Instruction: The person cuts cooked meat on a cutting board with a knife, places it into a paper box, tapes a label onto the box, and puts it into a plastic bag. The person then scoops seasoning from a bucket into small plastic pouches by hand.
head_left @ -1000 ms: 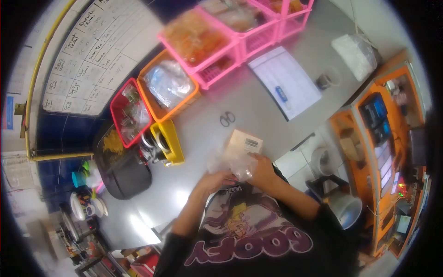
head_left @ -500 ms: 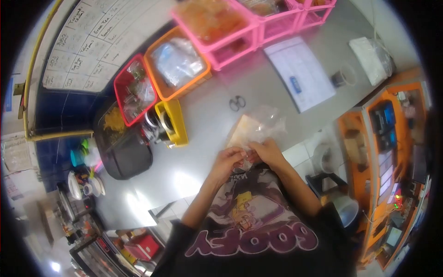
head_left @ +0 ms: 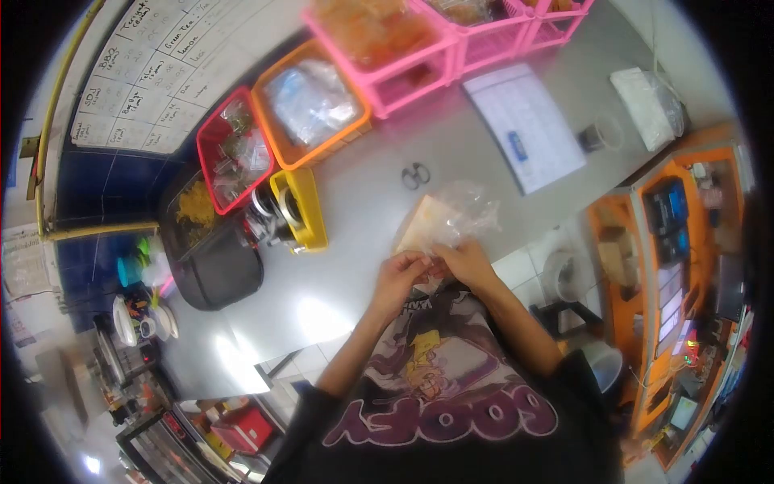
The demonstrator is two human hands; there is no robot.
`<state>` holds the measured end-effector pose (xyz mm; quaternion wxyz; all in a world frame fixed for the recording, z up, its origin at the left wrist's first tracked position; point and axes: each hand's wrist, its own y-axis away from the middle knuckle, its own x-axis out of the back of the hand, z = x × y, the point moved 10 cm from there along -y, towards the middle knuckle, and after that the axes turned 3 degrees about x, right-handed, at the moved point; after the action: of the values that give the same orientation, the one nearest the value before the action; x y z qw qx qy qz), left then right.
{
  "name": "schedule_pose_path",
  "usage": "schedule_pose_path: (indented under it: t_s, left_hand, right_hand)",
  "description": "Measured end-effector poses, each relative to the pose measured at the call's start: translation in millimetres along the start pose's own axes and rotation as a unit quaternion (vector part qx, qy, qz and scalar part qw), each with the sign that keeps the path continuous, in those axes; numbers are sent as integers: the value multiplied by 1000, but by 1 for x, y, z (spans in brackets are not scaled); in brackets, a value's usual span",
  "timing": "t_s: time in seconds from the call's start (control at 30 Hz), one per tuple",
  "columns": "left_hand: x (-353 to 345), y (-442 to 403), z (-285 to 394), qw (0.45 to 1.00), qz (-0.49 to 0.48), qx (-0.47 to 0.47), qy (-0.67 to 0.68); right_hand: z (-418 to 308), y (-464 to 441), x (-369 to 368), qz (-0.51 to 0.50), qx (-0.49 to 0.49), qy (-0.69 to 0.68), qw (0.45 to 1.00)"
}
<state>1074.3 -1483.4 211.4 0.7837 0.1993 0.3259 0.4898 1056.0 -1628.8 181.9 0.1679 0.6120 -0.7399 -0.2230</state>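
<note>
At the front edge of the steel table, my left hand (head_left: pixel 400 279) and my right hand (head_left: pixel 465 264) are close together, fingers pinched on a clear plastic bag (head_left: pixel 476 206). The bag spreads over the table beyond my fingers, crumpled toward the right. A flat pale-yellow piece (head_left: pixel 425 223) lies in or under it, just past my left fingertips; I cannot tell which. My fingers hide the near end of the bag. A pair of scissors (head_left: pixel 415 176) rests on the table a little farther away.
Pink baskets (head_left: pixel 411 89), an orange basket (head_left: pixel 360 129), a red basket (head_left: pixel 211 173) and a yellow tape dispenser (head_left: pixel 314 214) line the back. A black container (head_left: pixel 218 278) stands left. Papers (head_left: pixel 548 153) and a clear cup (head_left: pixel 592 139) lie right. Orange shelving (head_left: pixel 637 210) stands beyond the table.
My fingers have shifted slightly on the bag, with the left fingertips now nearer the right hand. The view has tilted a little; the other things stay in place.
</note>
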Motion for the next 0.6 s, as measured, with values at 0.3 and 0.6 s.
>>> schedule_pose_path:
  t_s: [0.3, 0.6]
  left_hand:
    - [-25, 34, 73, 859, 148, -259, -417]
    - [-45, 45, 87, 713, 69, -338, -610]
  right_hand:
    - [-4, -5, 0, 2, 66, 68, 996]
    - [-72, 18, -9, -44, 90, 179, 979]
